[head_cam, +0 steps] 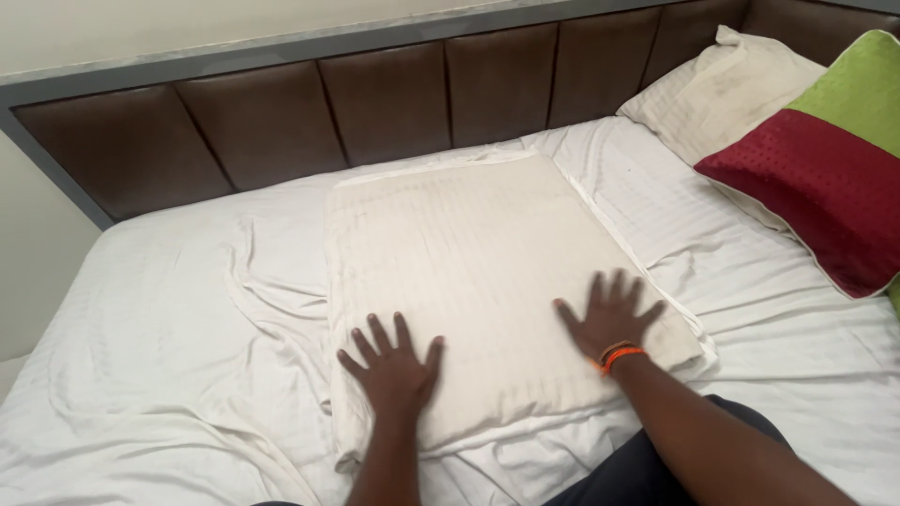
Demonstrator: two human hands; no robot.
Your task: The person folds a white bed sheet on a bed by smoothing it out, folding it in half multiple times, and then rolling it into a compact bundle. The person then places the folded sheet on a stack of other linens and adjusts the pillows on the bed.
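Head view, only one I've got: I'm leaning over the bed with both palms flat on the cream pillow (487,281). My left hand (394,365) is pressing near its front left corner, fingers spread, not gripping anything. My right hand (611,319), the one with the orange band (619,356) on the wrist, is flat near the front right corner, also splayed and holding nothing.

The pillow lies square on the white sheet (159,328), its far edge close to the brown headboard (394,94). Looks pretty much flattened and placed to me. What's left, I'd say, is the sheet itself, which is rumpled left of the pillow. Right of the pillow, another cream pillow (712,89) and a red and green cushion (825,159) lean at the headboard.
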